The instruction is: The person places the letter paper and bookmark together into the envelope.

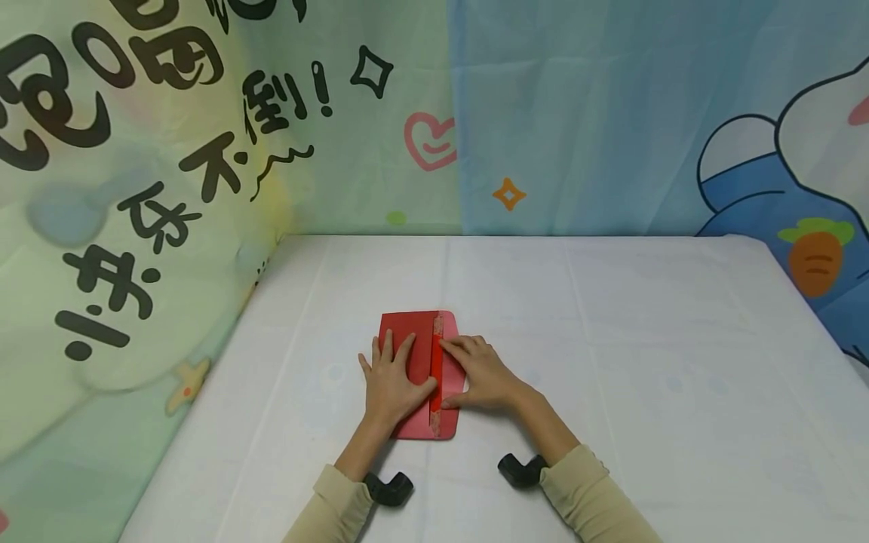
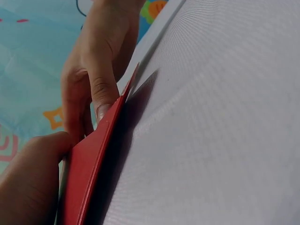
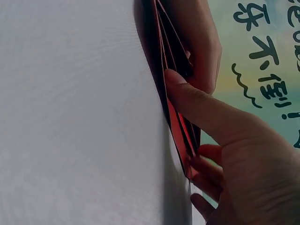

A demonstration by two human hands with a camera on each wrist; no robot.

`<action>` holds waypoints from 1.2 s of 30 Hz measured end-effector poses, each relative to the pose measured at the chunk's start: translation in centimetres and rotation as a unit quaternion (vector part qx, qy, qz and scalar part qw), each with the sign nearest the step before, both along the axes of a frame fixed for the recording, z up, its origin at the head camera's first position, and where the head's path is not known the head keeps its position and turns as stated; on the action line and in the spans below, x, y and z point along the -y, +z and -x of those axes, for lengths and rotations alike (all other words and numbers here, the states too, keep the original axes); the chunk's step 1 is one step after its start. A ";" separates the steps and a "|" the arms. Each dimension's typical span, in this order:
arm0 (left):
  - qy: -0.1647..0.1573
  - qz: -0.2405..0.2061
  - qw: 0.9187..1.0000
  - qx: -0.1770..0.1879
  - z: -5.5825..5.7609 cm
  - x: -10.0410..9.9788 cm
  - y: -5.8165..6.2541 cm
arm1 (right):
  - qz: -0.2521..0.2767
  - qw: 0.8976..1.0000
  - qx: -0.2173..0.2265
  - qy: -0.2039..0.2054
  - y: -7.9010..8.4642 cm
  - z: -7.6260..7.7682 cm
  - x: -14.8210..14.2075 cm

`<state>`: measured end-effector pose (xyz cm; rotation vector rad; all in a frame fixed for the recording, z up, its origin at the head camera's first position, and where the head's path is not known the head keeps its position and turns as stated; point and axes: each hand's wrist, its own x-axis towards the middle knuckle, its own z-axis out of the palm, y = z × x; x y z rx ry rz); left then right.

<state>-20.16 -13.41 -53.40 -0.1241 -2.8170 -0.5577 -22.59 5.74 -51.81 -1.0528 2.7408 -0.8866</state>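
A red envelope lies on the table, its paler rounded flap to the right. A bright red strip with patterned ends runs down beside the flap. My left hand rests on the envelope's body with fingers spread and its thumb near the strip. From the right, my right hand holds the flap side, fingertips at the strip's upper part and thumb near its lower end. In the right wrist view the envelope shows parted layers, with the right thumb against them.
A white cloth covers the table. Dark wrist devices sit at both cuffs, low over the cloth. Printed curtains hang along the back and left side.
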 end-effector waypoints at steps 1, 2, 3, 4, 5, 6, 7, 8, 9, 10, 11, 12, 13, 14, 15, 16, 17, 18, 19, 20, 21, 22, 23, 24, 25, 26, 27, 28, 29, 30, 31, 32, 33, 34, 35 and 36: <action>0.000 0.001 1.000 0.000 0.0 0.0 0.0 | 0.001 1.000 -0.004 -0.002 -0.1 0.0 0.0; 0.000 0.002 1.000 0.000 0.0 0.0 0.0 | 0.004 1.000 -0.002 -0.004 -0.1 0.0 0.0; 0.000 0.003 1.000 0.001 0.0 0.0 0.0 | 0.009 1.000 0.003 -0.006 -0.2 -0.1 -0.1; 0.001 0.004 1.000 0.002 0.0 0.0 0.0 | 0.016 1.000 0.011 -0.007 -0.2 -0.1 -0.1; 0.001 0.005 1.000 0.002 0.0 0.0 0.0 | 0.022 1.000 0.019 -0.008 -0.3 -0.1 -0.1; 0.001 0.006 1.000 0.003 0.0 0.0 0.0 | 0.026 0.999 0.026 -0.009 -0.4 -0.1 0.0; 0.001 0.007 1.000 0.004 0.0 0.0 0.0 | 0.027 0.999 0.033 -0.011 -0.5 -0.2 0.0; 0.001 0.008 1.000 0.004 0.0 0.0 -0.1 | 0.032 0.999 0.037 -0.011 -0.6 -0.2 0.1; 0.001 0.008 1.000 0.004 0.0 0.0 -0.1 | 0.032 0.999 0.034 -0.011 -0.7 -0.1 0.1; 0.000 0.007 1.000 0.003 0.0 0.0 -0.1 | 0.032 0.999 0.031 -0.011 -0.8 -0.1 0.2; 0.000 0.007 1.000 0.002 0.0 0.0 -0.1 | 0.030 0.999 0.023 -0.012 -0.9 -0.1 0.4; -0.001 0.007 1.000 0.002 0.0 0.1 -0.1 | 0.028 0.999 0.015 -0.013 -1.0 -0.1 0.5; -0.002 0.008 1.000 -0.001 0.0 0.1 -0.1 | 0.026 1.000 0.007 -0.014 -1.0 -0.1 0.6; -0.003 0.009 1.000 -0.003 0.0 0.1 -0.1 | 0.025 1.000 -0.003 -0.015 -1.1 -0.1 0.8; -0.004 0.010 1.000 -0.005 0.0 0.1 -0.1 | 0.018 1.000 -0.010 -0.019 -1.2 -0.1 0.9; -0.004 0.011 1.000 -0.008 0.0 0.1 -0.1 | 0.014 1.000 -0.015 -0.022 -1.2 -0.1 1.0; -0.005 0.012 1.000 -0.011 0.0 0.1 -0.1 | 0.009 0.999 -0.021 -0.024 -1.3 -0.1 1.1; -0.006 0.014 1.000 -0.013 0.0 0.1 -0.1 | 0.006 0.999 -0.026 -0.027 -1.3 -0.2 1.2; -0.006 0.015 1.000 -0.016 0.0 0.2 -0.2 | 0.003 0.999 -0.029 -0.030 -1.4 -0.2 1.3; -0.007 0.015 1.000 -0.017 0.0 0.2 -0.2 | -0.001 0.999 -0.031 -0.032 -1.4 -0.2 1.3; -0.007 0.015 1.000 -0.018 0.0 0.2 -0.2 | -0.006 0.999 -0.031 -0.034 -1.4 -0.2 1.4; -0.007 0.015 1.000 -0.019 0.0 0.2 -0.2 | -0.009 0.999 -0.034 -0.035 -1.4 -0.2 1.5; -0.008 0.015 1.000 -0.018 0.0 0.2 -0.2 | -0.011 0.999 -0.035 -0.035 -1.3 -0.3 1.5; -0.008 0.015 1.000 -0.018 0.0 0.2 -0.2 | -0.016 0.999 -0.034 -0.034 -1.3 -0.3 1.5; -0.009 0.015 1.000 -0.017 0.0 0.1 -0.2 | -0.023 0.999 -0.033 -0.034 -1.2 -0.3 1.5; -0.009 0.016 1.000 -0.017 0.0 0.1 -0.1 | -0.030 0.999 -0.031 -0.033 -1.2 -0.3 1.6; -0.009 0.016 1.000 -0.016 0.0 0.1 -0.1 | -0.036 0.998 -0.029 -0.032 -1.2 -0.3 1.6; -0.009 0.017 1.000 -0.014 0.0 0.1 -0.1 | -0.041 0.998 -0.029 -0.031 -1.2 -0.3 1.6; -0.008 0.018 1.000 -0.012 0.0 0.1 -0.1 | -0.045 0.998 -0.027 -0.030 -1.1 -0.3 1.6; -0.008 0.019 1.000 -0.010 0.0 0.0 -0.1 | -0.049 0.998 -0.026 -0.029 -1.1 -0.3 1.5; -0.008 0.020 1.000 -0.009 0.0 0.0 -0.2 | -0.050 0.998 -0.026 -0.028 -1.1 -0.3 1.5; -0.007 0.021 1.000 -0.007 0.0 0.1 -0.2 | -0.052 0.998 -0.026 -0.027 -1.1 -0.3 1.5; -0.007 0.021 1.000 -0.006 0.0 0.1 -0.2 | -0.053 0.998 -0.027 -0.026 -1.1 -0.3 1.5; -0.007 0.022 1.000 -0.004 0.0 0.1 -0.3 | -0.054 0.998 -0.028 -0.026 -1.1 -0.4 1.5; -0.007 0.022 1.000 -0.004 0.0 0.1 -0.2 | -0.055 0.998 -0.028 -0.025 -1.1 -0.4 1.5; -0.007 0.022 1.000 -0.004 0.0 0.1 -0.2 | -0.055 0.998 -0.028 -0.025 -1.1 -0.4 1.5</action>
